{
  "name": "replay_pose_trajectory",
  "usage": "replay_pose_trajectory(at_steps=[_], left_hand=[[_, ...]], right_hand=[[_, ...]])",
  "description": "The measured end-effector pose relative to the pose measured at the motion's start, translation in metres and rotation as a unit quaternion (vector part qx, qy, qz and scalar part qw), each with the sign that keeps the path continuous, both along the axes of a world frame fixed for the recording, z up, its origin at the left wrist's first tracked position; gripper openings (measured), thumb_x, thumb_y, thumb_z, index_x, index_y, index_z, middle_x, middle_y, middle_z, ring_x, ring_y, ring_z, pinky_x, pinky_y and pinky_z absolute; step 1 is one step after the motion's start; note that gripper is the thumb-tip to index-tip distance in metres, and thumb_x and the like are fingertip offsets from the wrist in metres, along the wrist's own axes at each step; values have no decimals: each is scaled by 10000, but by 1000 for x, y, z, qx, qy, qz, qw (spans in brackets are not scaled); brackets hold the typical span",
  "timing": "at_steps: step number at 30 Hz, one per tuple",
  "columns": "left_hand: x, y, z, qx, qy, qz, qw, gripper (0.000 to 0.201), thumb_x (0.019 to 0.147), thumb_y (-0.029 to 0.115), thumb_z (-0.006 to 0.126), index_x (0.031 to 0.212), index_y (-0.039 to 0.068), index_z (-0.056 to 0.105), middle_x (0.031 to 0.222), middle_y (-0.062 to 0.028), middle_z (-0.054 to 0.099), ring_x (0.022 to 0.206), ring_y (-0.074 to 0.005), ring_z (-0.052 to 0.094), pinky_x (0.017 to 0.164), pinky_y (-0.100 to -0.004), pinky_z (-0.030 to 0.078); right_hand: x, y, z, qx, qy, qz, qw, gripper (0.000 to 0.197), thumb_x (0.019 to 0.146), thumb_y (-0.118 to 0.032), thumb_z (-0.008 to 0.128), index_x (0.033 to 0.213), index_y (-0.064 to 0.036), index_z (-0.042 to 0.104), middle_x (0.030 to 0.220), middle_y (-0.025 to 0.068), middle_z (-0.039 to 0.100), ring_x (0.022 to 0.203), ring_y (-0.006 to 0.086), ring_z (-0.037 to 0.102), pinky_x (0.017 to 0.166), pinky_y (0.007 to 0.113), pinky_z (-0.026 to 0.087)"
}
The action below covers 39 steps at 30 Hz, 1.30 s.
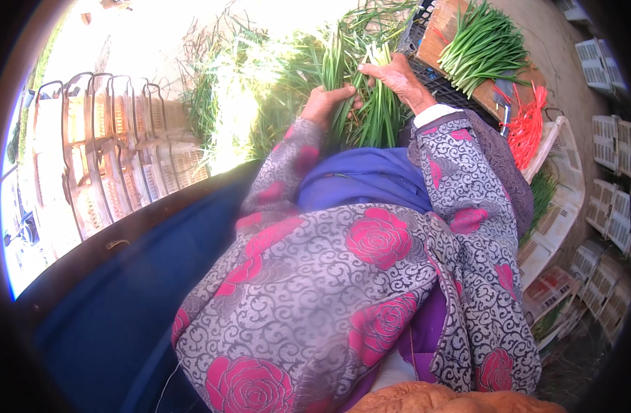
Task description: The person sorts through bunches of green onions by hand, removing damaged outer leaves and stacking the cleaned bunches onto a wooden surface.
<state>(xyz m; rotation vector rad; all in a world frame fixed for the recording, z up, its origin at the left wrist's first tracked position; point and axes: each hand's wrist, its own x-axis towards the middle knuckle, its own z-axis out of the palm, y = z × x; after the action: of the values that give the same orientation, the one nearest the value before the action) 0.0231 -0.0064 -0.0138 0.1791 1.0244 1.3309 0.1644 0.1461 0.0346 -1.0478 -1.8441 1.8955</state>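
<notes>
My left hand is closed round a bunch of long green chives, its thumb lying across the stalks. Just right of it, my right hand grips the pale ends of a second bunch of chives, whose green leaves hang down over my lap. The fingers of the right hand are partly hidden behind its thumb and the stalks. Both hands are close together above the blue cloth on my lap.
A heap of loose greens lies ahead and left. To the right, a pile of chives rests on a wooden board over a black crate, beside red ties. Plastic crates stand left; white crates line the far right.
</notes>
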Motion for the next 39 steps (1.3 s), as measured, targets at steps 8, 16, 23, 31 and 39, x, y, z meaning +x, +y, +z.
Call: replay_pose_trajectory(at_steps=[8,16,23,31,39], left_hand=[[-8,0,14,-51,152,57,985,206,824,102,748,1005,17,701,808,-74,707,675,-160,666,577,-286,506],[-49,-3,-29,-119,200,173,957,143,839,113,716,950,31,677,827,-79,698,724,-208,712,577,-306,500],[-28,-2,-36,-78,211,113,968,393,856,208,759,1194,23,682,1055,-89,712,995,-208,666,753,-346,565],[12,16,0,55,-32,26,998,295,891,36,690,1173,-22,624,907,-103,701,680,-185,651,588,-308,541],[19,18,5,-8,13,111,994,214,812,-42,739,979,10,616,791,-85,662,561,-152,586,473,-288,469]], right_hand=[[8,13,-9,14,-21,125,992,302,830,-208,763,1035,-3,678,803,22,647,647,113,583,612,272,462],[24,21,3,-33,-44,188,981,324,816,-174,766,1072,4,677,850,23,655,631,92,567,613,242,459],[25,20,-8,-31,-51,107,992,297,833,-200,766,1043,-2,693,835,26,655,671,112,585,629,264,471],[12,5,-3,8,-33,88,996,304,844,-268,771,998,-15,703,825,19,666,692,109,583,640,269,465],[8,1,-6,58,-27,5,998,277,830,-269,776,958,-27,728,762,31,680,639,110,596,596,276,455]])
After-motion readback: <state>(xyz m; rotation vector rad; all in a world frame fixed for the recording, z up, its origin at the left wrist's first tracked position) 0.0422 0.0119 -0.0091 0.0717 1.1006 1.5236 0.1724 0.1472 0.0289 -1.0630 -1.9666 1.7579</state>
